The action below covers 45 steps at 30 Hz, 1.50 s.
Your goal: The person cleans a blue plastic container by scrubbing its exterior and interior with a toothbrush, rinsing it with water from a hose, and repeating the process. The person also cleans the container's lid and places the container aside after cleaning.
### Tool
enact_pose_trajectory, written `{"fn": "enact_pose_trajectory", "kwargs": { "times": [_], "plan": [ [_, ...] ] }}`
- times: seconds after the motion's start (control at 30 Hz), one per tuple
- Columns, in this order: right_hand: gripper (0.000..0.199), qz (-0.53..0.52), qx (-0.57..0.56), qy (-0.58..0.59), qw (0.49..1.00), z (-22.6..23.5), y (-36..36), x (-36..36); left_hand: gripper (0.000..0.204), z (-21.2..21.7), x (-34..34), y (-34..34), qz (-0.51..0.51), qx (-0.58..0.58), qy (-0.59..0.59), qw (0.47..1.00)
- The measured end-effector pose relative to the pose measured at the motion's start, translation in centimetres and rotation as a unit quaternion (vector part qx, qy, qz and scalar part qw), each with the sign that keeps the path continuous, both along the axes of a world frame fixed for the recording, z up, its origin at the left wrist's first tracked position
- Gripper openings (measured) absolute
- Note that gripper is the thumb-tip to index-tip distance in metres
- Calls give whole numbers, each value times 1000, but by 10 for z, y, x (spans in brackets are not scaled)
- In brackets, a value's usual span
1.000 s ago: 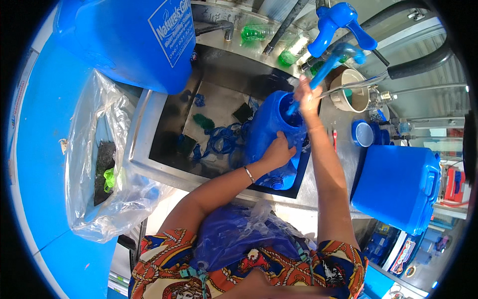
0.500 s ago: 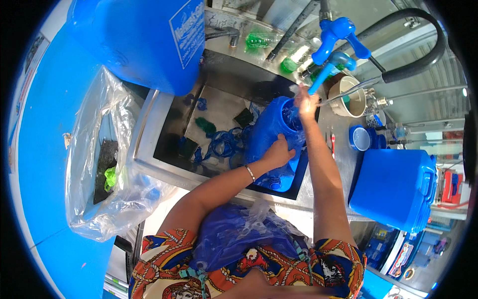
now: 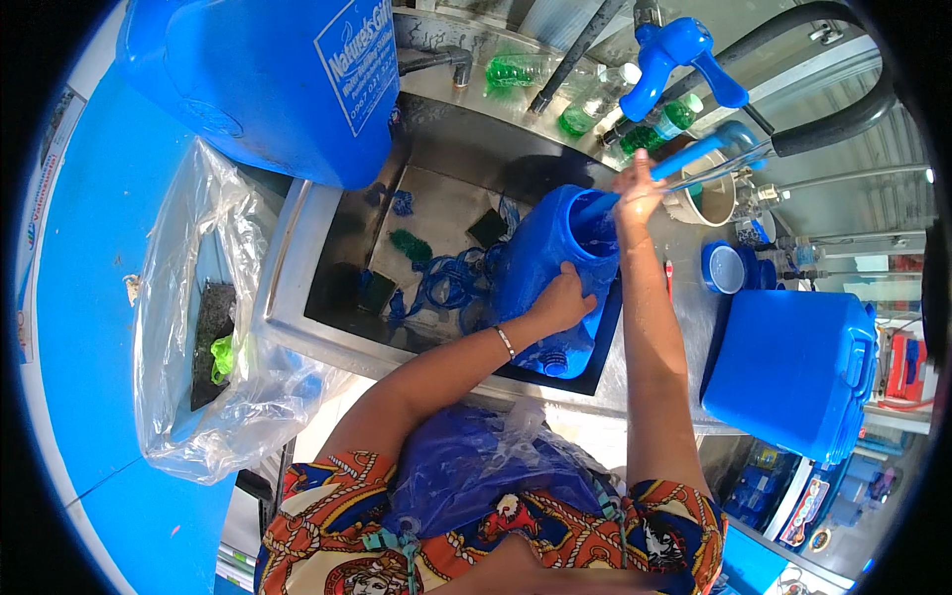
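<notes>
A large blue jug [image 3: 531, 248] leans in the metal sink [image 3: 421, 188], its wide round mouth facing up to the right. My left hand [image 3: 560, 300] grips the upper side of this jug below the mouth; part of its hold is hidden. By the rim, my right hand [image 3: 640, 190] is closed round a blue tube-like rod [image 3: 694, 154]. One end of the rod reaches into the mouth; its rounded, blurred other end points up to the right. Near the jug's lower end is a small threaded neck [image 3: 553, 363].
Blue netting [image 3: 451, 283], a green scrub pad [image 3: 409, 246] and dark sponges lie in the sink. Big blue containers stand left [image 3: 268, 89] and right [image 3: 783, 367]. Behind are a blue tap lever [image 3: 679, 64], green bottles and a white pail [image 3: 714, 198]. A clear plastic bag [image 3: 169, 377] hangs left.
My right hand has moved slightly up and right from the jug mouth, and the rod's rounded end has swung right. My left hand stays on the jug.
</notes>
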State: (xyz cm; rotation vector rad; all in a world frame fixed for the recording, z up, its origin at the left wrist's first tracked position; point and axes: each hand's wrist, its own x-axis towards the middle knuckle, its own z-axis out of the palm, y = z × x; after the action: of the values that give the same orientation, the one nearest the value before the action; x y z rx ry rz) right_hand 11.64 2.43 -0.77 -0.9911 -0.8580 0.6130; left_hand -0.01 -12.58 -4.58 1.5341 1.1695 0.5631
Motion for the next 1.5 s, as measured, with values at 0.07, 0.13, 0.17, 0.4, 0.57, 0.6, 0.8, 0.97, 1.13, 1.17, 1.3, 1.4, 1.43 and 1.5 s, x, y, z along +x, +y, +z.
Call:
{"fn": "enact_pose_trajectory", "kwargs": {
  "times": [0.07, 0.13, 0.17, 0.4, 0.57, 0.6, 0.8, 0.97, 1.13, 1.17, 1.3, 1.4, 1.43, 1.5],
  "plan": [
    [37, 57, -48, 25, 997, 2, 3, 4, 71, 1, -3, 0, 1, -9, 0, 1000],
    [40, 65, -167, -18, 984, 2, 2, 2, 72, 2, -6, 0, 21, 3, -16, 1000],
    [39, 84, -249, -18, 965, 2, 1, 0, 72, 2, -6, -1, 7, -2, -2, 1000],
    [32, 81, -126, -89, 985, -8, -4, -8, 66, 0, -3, 2, 20, 3, 45, 999],
    [25, 158, -218, -155, 950, 26, -12, 40, 60, 29, -12, 26, -21, -109, 27, 993],
    [23, 214, -203, -157, 943, 39, -17, 50, 59, 41, -18, 34, -35, -82, 20, 996],
    [37, 315, -2, 153, 937, 100, -31, 86, 32, 123, -42, 103, -258, 103, 173, 945],
    [41, 237, -100, 136, 957, 85, -45, 72, 39, 133, -64, 105, -259, 316, 304, 861],
    [28, 270, 0, 86, 959, 92, -52, 50, 48, 134, -72, 111, -229, 319, 297, 871],
    [29, 261, 1, 158, 952, 94, -52, 47, 48, 134, -73, 113, -228, 319, 297, 870],
    [40, 280, -40, 143, 948, 90, -50, 30, 48, 130, -87, 125, -201, 318, 305, 875],
    [39, 176, -47, 146, 972, 85, -52, 20, 50, 122, -101, 130, -181, 325, 286, 883],
    [39, 141, -34, 149, 978, 88, -52, 19, 51, 120, -105, 131, -186, 326, 289, 880],
    [37, 136, -55, 133, 980, 93, -53, 13, 53, 119, -111, 132, -190, 335, 294, 875]
  ]
}}
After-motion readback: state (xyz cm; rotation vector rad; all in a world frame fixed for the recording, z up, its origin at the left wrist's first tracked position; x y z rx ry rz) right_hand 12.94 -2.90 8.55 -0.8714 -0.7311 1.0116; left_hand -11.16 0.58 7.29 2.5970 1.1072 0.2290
